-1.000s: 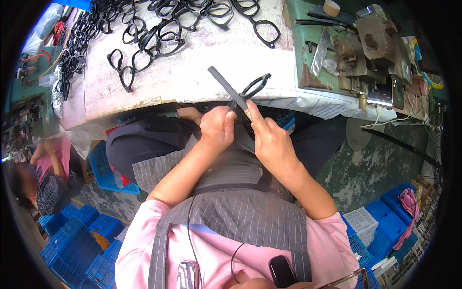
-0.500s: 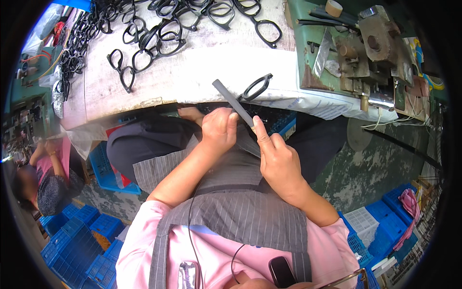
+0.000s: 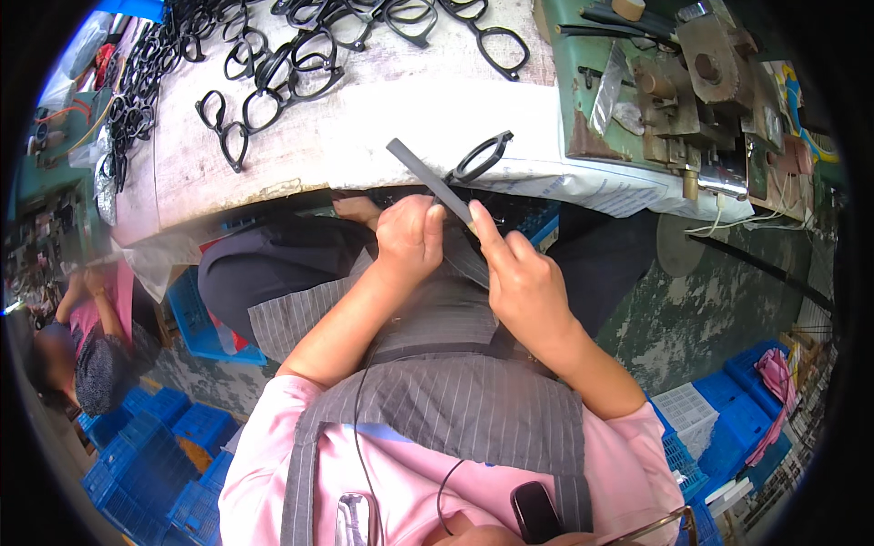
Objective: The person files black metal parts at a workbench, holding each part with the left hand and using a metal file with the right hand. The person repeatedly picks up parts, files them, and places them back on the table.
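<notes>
Black glasses frame (image 3: 483, 160) is held by the left hand (image 3: 410, 241) at the front edge of the tabletop (image 3: 273, 173). Left fingers are curled closed, thumb uppermost; the gripped end is hidden by the hand and the file, so the exact contact cannot be told. One lens ring is left sticking out to the right, tilted, over the white sheet (image 3: 401, 118). Flat grey file (image 3: 423, 173) is gripped in the right hand (image 3: 528, 278): fingers wrapped round its near end, index finger (image 3: 484, 227) laid along it. File is slanted, far tip pointed up and left, crossed over the frame near the left thumb; whether the frame is touched by it cannot be told.

Back of tabletop is covered by a loose heap of black glasses (image 3: 289, 80), well apart from the hands; a denser pile (image 3: 146, 100) is heaped along the left side. At right, a rusty metal clamp (image 3: 715, 68) is mounted on a green base (image 3: 572, 100), with dark rods (image 3: 596, 30) and a tape roll (image 3: 628, 9) placed behind. Striped apron (image 3: 455, 400) is worn. Blue crates (image 3: 724, 409) are stacked on the floor, lower right; pink cloth (image 3: 776, 378) is draped there. Co-worker (image 3: 100, 369) is seen far left.
</notes>
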The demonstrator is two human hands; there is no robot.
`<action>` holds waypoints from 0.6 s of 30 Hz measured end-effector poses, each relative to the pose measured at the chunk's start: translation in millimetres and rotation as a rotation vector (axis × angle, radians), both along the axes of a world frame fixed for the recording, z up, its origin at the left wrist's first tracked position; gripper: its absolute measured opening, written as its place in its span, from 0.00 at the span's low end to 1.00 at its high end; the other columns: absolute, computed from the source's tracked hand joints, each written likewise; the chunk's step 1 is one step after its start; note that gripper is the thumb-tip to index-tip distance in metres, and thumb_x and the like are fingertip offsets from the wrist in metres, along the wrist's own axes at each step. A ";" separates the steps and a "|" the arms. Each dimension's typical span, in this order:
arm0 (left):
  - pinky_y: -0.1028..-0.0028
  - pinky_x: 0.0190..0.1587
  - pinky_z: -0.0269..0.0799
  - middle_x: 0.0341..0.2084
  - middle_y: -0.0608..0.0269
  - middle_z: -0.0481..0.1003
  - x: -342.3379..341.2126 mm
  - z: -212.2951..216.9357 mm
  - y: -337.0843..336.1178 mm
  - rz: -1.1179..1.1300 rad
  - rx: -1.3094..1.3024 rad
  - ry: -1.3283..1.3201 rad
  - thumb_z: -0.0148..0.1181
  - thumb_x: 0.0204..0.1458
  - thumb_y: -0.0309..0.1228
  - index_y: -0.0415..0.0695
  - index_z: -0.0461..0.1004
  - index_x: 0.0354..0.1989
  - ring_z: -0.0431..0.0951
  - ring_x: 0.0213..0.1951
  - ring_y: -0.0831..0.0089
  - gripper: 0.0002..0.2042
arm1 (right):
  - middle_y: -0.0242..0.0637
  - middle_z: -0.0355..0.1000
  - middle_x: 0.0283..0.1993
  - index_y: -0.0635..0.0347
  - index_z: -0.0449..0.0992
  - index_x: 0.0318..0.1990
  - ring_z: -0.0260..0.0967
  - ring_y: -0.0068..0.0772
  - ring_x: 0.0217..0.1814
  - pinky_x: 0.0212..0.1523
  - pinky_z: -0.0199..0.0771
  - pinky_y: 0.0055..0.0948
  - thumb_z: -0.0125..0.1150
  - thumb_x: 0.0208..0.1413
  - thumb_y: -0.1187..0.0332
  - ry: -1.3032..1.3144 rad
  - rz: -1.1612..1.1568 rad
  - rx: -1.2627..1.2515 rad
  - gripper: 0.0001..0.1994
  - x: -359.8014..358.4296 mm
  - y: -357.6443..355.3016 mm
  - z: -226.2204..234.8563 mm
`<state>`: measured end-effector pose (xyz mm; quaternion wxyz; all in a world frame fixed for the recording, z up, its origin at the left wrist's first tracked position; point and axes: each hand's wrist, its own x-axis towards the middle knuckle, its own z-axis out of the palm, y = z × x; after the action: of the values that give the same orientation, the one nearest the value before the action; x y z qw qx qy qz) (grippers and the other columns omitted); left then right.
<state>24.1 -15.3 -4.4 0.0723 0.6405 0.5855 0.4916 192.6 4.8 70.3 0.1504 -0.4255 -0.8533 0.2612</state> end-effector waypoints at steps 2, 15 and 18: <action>0.65 0.22 0.69 0.19 0.53 0.70 -0.6 0.2 1.4 -0.007 0.019 0.015 0.54 0.53 0.21 0.36 0.69 0.28 0.72 0.19 0.55 0.04 | 0.40 0.62 0.24 0.52 0.61 0.65 0.67 0.42 0.17 0.20 0.71 0.37 0.55 0.47 0.78 0.001 0.022 0.040 0.33 -5.9 8.4 -6.6; 0.70 0.23 0.68 0.18 0.58 0.73 -1.5 -4.5 -1.6 0.053 -0.007 0.067 0.47 0.61 0.29 0.37 0.71 0.30 0.74 0.19 0.62 0.10 | 0.44 0.66 0.25 0.54 0.61 0.65 0.70 0.49 0.22 0.24 0.72 0.41 0.53 0.51 0.77 0.093 0.002 -0.067 0.30 -7.9 13.4 -19.9; 0.73 0.23 0.67 0.19 0.62 0.73 -3.4 -8.2 -2.8 0.068 -0.034 -0.001 0.46 0.63 0.33 0.37 0.71 0.30 0.73 0.19 0.70 0.13 | 0.46 0.72 0.30 0.55 0.63 0.63 0.72 0.52 0.28 0.28 0.73 0.41 0.54 0.53 0.77 0.238 -0.016 -0.193 0.27 -5.3 16.4 -20.8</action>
<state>20.7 -18.0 -12.6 0.0667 0.6185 0.6153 0.4841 187.3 21.2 49.5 0.2109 -0.4108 -0.7971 0.3892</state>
